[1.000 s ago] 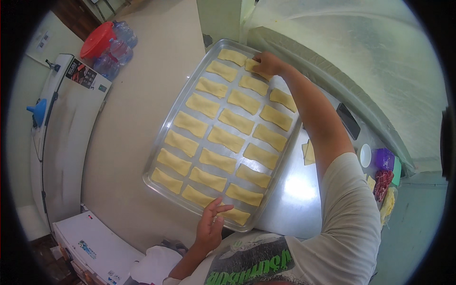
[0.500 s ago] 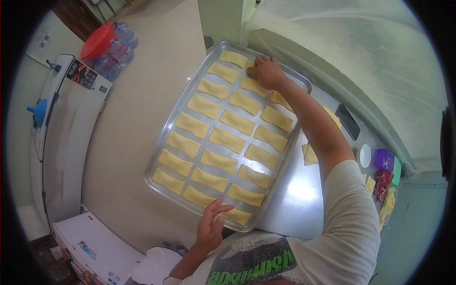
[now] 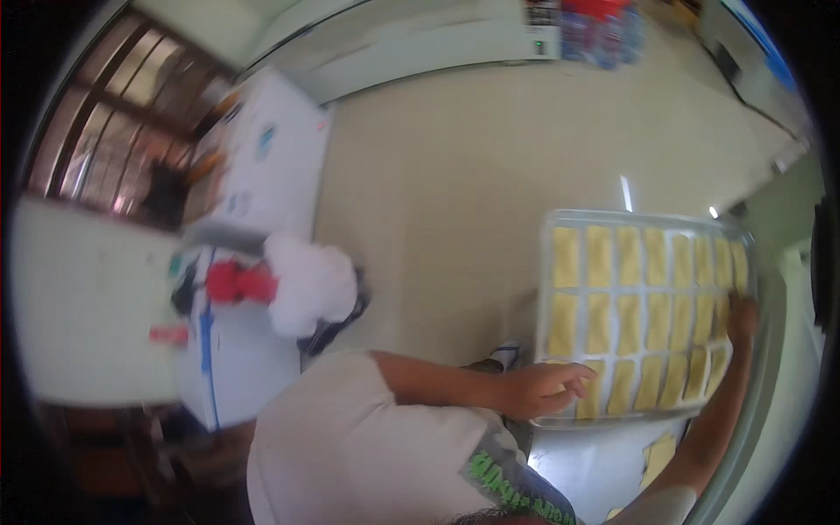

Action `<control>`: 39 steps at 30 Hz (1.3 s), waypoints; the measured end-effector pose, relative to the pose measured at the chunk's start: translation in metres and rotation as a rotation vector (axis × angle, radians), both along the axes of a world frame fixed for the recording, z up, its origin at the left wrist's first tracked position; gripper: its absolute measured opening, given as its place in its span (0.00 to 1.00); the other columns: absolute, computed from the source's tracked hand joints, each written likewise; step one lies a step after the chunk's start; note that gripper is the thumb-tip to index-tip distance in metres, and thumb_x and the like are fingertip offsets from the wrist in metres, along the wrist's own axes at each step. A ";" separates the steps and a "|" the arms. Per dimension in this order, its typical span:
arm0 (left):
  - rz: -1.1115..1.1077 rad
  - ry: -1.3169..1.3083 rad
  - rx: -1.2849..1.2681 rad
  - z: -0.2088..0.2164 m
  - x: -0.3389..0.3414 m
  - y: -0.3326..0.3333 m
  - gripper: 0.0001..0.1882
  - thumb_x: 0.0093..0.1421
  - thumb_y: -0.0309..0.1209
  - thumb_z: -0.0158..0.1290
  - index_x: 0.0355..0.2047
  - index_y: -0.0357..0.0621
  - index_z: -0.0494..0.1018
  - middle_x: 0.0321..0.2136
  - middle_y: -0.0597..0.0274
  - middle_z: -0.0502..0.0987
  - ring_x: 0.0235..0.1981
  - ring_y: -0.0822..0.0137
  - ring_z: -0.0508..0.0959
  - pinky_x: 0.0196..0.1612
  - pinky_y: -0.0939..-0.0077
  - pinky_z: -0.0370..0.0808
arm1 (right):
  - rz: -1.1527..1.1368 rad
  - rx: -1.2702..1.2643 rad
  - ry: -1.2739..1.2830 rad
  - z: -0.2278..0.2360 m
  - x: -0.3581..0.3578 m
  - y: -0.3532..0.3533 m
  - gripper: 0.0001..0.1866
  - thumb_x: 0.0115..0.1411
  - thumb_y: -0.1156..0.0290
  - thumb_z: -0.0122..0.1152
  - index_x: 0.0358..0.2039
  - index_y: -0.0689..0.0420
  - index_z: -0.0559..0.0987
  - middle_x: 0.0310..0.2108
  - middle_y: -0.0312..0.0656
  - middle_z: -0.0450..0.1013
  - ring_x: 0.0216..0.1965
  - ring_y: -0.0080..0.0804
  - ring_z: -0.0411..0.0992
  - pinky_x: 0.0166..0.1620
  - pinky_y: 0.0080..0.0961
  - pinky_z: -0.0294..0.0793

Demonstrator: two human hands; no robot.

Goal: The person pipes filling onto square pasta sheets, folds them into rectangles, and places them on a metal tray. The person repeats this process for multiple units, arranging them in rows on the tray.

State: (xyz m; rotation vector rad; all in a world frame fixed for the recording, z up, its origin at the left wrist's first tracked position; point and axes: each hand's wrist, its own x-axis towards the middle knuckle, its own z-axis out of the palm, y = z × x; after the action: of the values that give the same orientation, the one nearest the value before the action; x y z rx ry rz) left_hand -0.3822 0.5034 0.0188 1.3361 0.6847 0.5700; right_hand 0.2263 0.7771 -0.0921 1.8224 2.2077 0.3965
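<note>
A large metal baking tray (image 3: 643, 215) holds several rows of flat, yellow dough rectangles (image 3: 629, 255). At the tray's right end, my right hand (image 3: 742, 317) reaches down onto the last piece of the middle row; its fingers are blurred and partly hidden. Over the tray's near left corner hovers my left hand (image 3: 547, 391), fingers loosely stretched out beside a dough rectangle (image 3: 591, 389), holding nothing. More flat dough pieces (image 3: 658, 457) lie on the metal table (image 3: 577, 464) next to the tray, near my right forearm.
Off to the left, a person in a white top (image 3: 311, 284) is beside a white chest freezer (image 3: 241, 367), with something red (image 3: 241, 282) there. Another white chest (image 3: 278, 149) stands behind. Large plastic bottles (image 3: 604, 39) sit on the floor (image 3: 455, 149) at the back.
My view has swung left, so the tray now appears at the right and the person in white shows more fully. Both hands remain at about the same parts of the tray.
</note>
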 end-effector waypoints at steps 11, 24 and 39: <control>0.359 0.101 0.114 0.014 -0.027 -0.125 0.23 0.71 0.27 0.48 0.65 0.37 0.63 0.47 0.50 0.80 0.48 0.58 0.81 0.52 0.65 0.76 | 0.097 0.185 0.552 0.113 -0.172 -0.089 0.34 0.58 0.84 0.47 0.65 0.49 0.75 0.54 0.52 0.72 0.56 0.51 0.71 0.60 0.42 0.69; 0.611 0.180 0.135 0.036 -0.024 -0.350 0.20 0.69 0.28 0.52 0.60 0.36 0.70 0.49 0.49 0.81 0.52 0.60 0.81 0.54 0.66 0.77 | 0.350 -0.019 1.210 0.139 -0.299 -0.468 0.23 0.60 0.87 0.54 0.55 0.61 0.81 0.44 0.45 0.74 0.39 0.32 0.70 0.45 0.25 0.71; 0.652 0.198 0.249 0.077 -0.085 -0.441 0.18 0.69 0.28 0.53 0.58 0.36 0.72 0.48 0.50 0.83 0.50 0.62 0.83 0.53 0.67 0.78 | 0.312 -0.050 1.098 0.160 -0.343 -0.609 0.20 0.62 0.86 0.52 0.54 0.64 0.80 0.43 0.51 0.78 0.44 0.42 0.77 0.50 0.33 0.76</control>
State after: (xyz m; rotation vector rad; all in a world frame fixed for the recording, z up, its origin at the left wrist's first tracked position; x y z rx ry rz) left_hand -0.4674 0.0623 0.0955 1.4023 1.2614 1.0792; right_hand -0.1171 0.1686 0.0674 1.8851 3.1209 -0.8213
